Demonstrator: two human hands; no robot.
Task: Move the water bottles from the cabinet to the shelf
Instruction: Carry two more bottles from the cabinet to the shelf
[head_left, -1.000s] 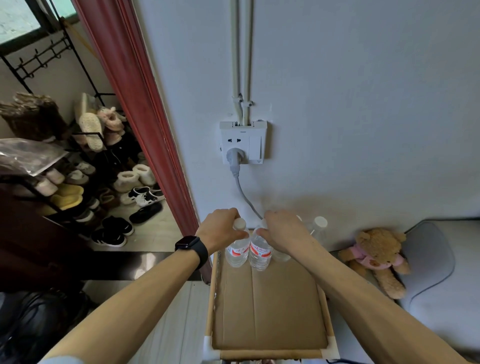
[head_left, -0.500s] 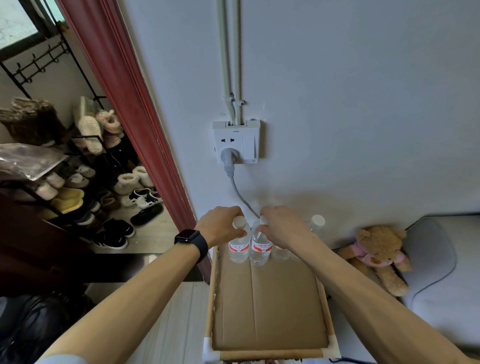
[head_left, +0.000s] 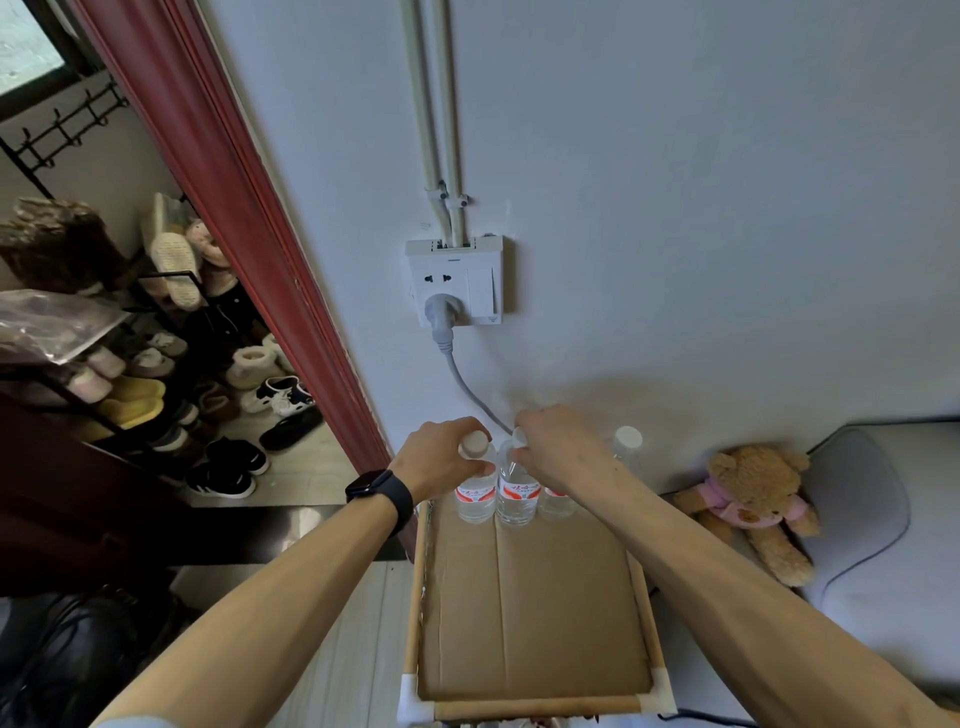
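Several clear water bottles with white caps and red labels stand in a row at the far end of a cardboard-lined shelf top (head_left: 535, 613), against the wall. My left hand (head_left: 439, 457) grips the neck of the leftmost bottle (head_left: 474, 496). My right hand (head_left: 558, 449) holds the neck of the second bottle (head_left: 517, 496). A third bottle (head_left: 556, 503) is mostly hidden under my right wrist. A fourth bottle (head_left: 627, 441) stands at the right end, untouched.
A wall socket (head_left: 457, 280) with a grey plug and cable hangs just above the bottles. A teddy bear (head_left: 753, 504) lies on a grey cushion at right. A red door frame (head_left: 234, 208) and a shoe rack (head_left: 171, 364) are at left.
Both hands stay on the two left bottles' necks. The view has shifted slightly; the bottles stand in the same row on the shelf.
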